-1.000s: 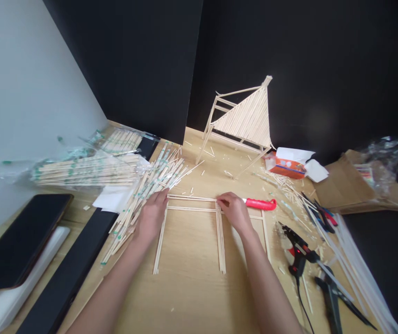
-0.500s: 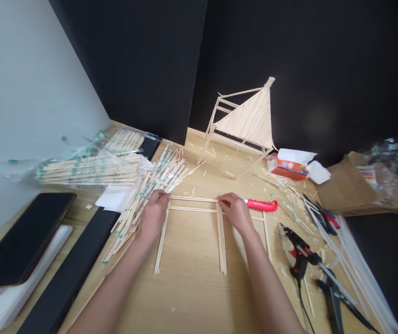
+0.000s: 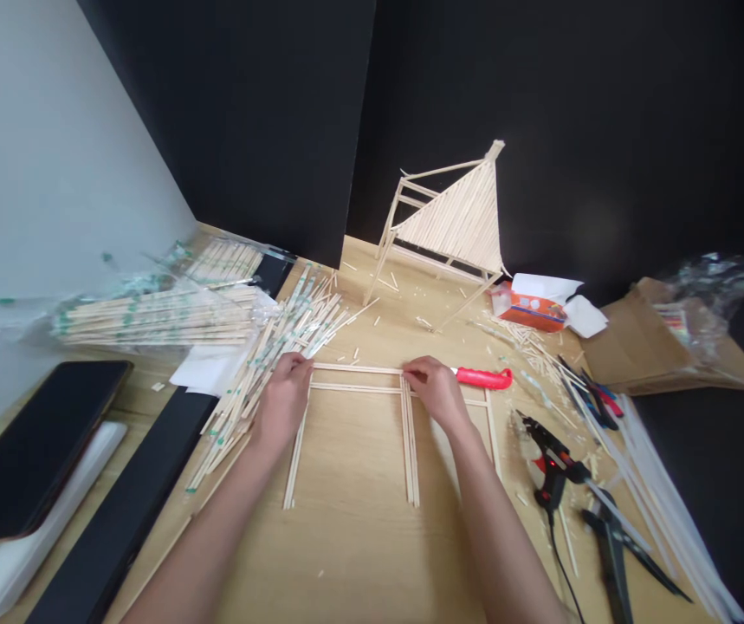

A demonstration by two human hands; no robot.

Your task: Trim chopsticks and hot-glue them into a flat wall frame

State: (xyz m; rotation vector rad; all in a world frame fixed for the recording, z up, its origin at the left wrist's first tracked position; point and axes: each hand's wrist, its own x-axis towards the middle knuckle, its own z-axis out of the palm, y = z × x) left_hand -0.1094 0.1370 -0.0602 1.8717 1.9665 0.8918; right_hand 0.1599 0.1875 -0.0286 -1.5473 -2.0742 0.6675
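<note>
A frame of thin wooden sticks [image 3: 359, 370] lies flat on the wooden table, with a double crossbar and legs pointing towards me. My left hand [image 3: 285, 399] pinches its far left corner, where the crossbar meets the left leg. At the top of the middle leg [image 3: 410, 459], the fingers of my right hand [image 3: 437, 394] are closed on the crossbar's end. Just beyond that hand lies a red-handled knife [image 3: 485, 379], its blade mostly hidden. Loose wooden sticks [image 3: 268, 364] spread in a heap beside my left hand.
A built stick structure with a slatted triangular panel [image 3: 466, 225] stands at the back. To the right lie a glue gun [image 3: 553, 459], black-handled cutters [image 3: 615, 550], clear glue sticks [image 3: 663, 485], an orange box [image 3: 533, 310] and cardboard [image 3: 631, 347]. A phone [image 3: 40, 442] and bagged sticks [image 3: 157, 316] are left.
The whole view has shifted slightly, so everything sits a little further left. Both hands keep their grip at the same spots on the stick frame.
</note>
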